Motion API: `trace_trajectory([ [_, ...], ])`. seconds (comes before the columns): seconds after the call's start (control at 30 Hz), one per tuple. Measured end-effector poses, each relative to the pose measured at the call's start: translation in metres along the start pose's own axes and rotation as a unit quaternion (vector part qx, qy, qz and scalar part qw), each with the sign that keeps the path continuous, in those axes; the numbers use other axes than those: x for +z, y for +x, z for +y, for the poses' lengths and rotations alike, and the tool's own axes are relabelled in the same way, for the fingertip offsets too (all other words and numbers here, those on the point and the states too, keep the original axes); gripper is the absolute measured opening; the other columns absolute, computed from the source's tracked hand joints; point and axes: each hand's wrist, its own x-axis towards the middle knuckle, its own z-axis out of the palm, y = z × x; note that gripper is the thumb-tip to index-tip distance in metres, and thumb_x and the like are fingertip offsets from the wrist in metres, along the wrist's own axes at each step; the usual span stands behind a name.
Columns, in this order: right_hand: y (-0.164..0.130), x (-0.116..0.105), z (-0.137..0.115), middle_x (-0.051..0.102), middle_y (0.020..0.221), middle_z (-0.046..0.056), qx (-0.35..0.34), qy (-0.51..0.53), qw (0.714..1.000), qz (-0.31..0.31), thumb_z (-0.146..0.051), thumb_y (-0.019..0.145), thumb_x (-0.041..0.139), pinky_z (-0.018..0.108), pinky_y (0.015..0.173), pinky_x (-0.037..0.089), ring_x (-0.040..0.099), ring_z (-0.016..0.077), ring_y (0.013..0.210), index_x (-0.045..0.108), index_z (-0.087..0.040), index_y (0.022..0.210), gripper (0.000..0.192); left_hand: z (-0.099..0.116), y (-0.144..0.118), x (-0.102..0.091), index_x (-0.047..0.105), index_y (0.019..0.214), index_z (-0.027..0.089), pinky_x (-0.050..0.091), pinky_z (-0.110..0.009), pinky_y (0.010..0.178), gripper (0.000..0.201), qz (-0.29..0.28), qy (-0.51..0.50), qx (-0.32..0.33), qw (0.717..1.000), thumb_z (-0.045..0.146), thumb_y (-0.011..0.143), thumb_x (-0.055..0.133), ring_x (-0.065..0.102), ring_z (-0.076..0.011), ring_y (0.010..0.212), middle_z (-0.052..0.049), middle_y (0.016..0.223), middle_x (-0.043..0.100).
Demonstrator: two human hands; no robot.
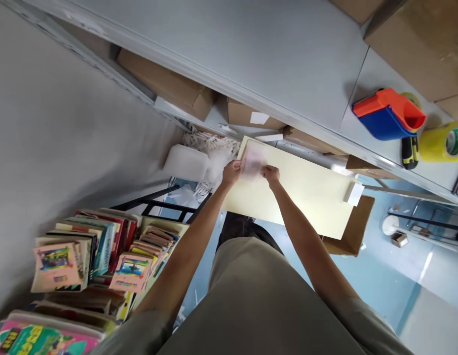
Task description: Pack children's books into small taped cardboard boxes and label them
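Both hands hold a small, pale pinkish rectangular sheet (253, 159) over a cream tabletop (306, 190). The sheet is smeared by motion, so I cannot tell whether it is paper or a thin packet. My left hand (232, 172) pinches its left edge near the table's left end. At the lower right edge of the sheet, my right hand (271, 174) is closed with its fingertips on it. A small white box (354, 193) stands at the far right end of the tabletop.
Overhead, a grey shelf (229, 44) carries an orange-and-blue tape dispenser (390, 116), a yellow tape roll (441, 142) and cardboard boxes (417, 44). Stacked books (103, 241) are at lower left. White scraps (210, 141) lie beyond the table, and an open carton (357, 229) is below right.
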Motion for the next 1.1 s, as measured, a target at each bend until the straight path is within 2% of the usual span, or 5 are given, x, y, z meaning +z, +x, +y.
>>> trace_trajectory([
  [0.2, -0.029, -0.026, 0.009, 0.087, 0.117, 0.014, -0.037, -0.014, 0.996, 0.079, -0.036, 0.091, 0.069, 0.038, 0.098, 0.064, 0.080, 0.0260, 0.104, 0.079, -0.019, 0.118, 0.034, -0.017, -0.063, -0.017, 0.080, 0.122, 0.019, 0.064, -0.046, 0.116, 0.030, 0.031, -0.056, 0.031, 0.997, 0.020, 0.093, 0.075, 0.083, -0.0319, 0.121, -0.014, 0.130, 0.087],
  [0.37, -0.073, -0.038, 0.019, 0.086, 0.123, 0.015, -0.108, 0.014, 0.991, 0.076, -0.039, 0.093, 0.068, 0.041, 0.100, 0.064, 0.080, 0.0263, 0.104, 0.079, -0.019, 0.116, 0.032, -0.031, -0.140, -0.021, 0.081, 0.114, 0.021, 0.067, -0.046, 0.107, 0.028, 0.086, -0.143, 0.068, 0.984, 0.022, 0.086, 0.080, 0.083, -0.0295, 0.109, -0.012, 0.116, 0.089],
  [0.57, -0.153, -0.038, 0.038, 0.086, 0.110, 0.011, -0.275, 0.082, 0.958, 0.012, -0.054, 0.090, 0.069, 0.046, 0.101, 0.065, 0.081, 0.0274, 0.102, 0.081, -0.022, 0.111, 0.040, -0.054, -0.255, -0.027, 0.082, 0.112, 0.021, 0.065, -0.045, 0.105, 0.032, 0.154, -0.224, 0.117, 0.955, 0.035, 0.084, 0.087, 0.082, -0.0290, 0.108, -0.012, 0.111, 0.088],
  [0.8, -0.268, 0.000, 0.065, 0.087, 0.112, 0.012, -0.375, 0.116, 0.914, -0.101, -0.063, 0.091, 0.074, 0.047, 0.102, 0.066, 0.083, 0.0284, 0.104, 0.082, -0.021, 0.109, 0.047, -0.107, -0.415, -0.034, 0.083, 0.114, 0.020, 0.064, -0.044, 0.099, 0.052, 0.253, -0.331, 0.132, 0.899, 0.051, 0.074, 0.097, 0.081, -0.0274, 0.099, -0.011, 0.107, 0.087],
  [1.1, -0.433, 0.078, 0.080, 0.088, 0.105, 0.011, -0.438, 0.056, 0.841, -0.312, -0.076, 0.094, 0.079, 0.047, 0.096, 0.069, 0.085, 0.0297, 0.097, 0.082, -0.024, 0.109, 0.054, -0.162, -0.592, -0.086, 0.086, 0.116, 0.020, 0.066, -0.041, 0.096, 0.054, 0.420, -0.407, 0.155, 0.797, 0.058, 0.081, 0.101, 0.080, -0.0236, 0.096, -0.009, 0.105, 0.086],
])
